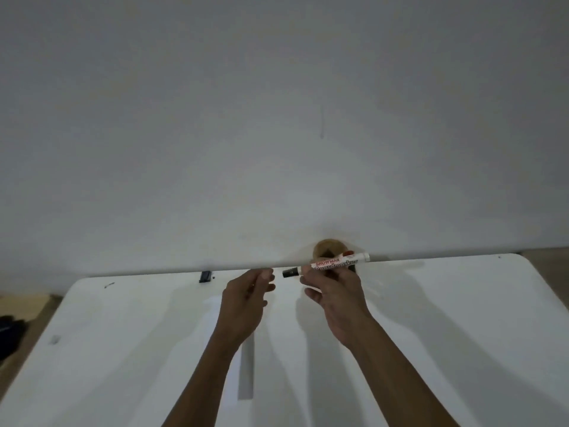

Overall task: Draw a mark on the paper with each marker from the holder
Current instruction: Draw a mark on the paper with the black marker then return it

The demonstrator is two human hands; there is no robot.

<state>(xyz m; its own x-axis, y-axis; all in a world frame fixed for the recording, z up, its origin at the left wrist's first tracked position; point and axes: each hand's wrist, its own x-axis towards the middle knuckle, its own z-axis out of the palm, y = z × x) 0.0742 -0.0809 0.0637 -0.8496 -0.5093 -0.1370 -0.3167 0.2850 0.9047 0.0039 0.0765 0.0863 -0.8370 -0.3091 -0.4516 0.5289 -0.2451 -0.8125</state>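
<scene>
My right hand (335, 298) grips a white board marker (331, 264) with red lettering, held level above the table with its dark tip end pointing left. My left hand (249, 298) hovers just left of that tip, fingers loosely curled, holding nothing that I can see. Behind the marker stands a round brown holder (326, 248) at the table's far edge, with a red-capped marker (349, 253) showing in it. The white paper (212, 315) lies on the table under my left forearm and is hard to tell from the tabletop.
The white table (446, 334) runs to a bare white wall. A small black object (205, 276) sits at the far edge, left of my hands. A grey strip (247, 371) lies between my forearms. Dark items (9, 334) rest on the floor at left.
</scene>
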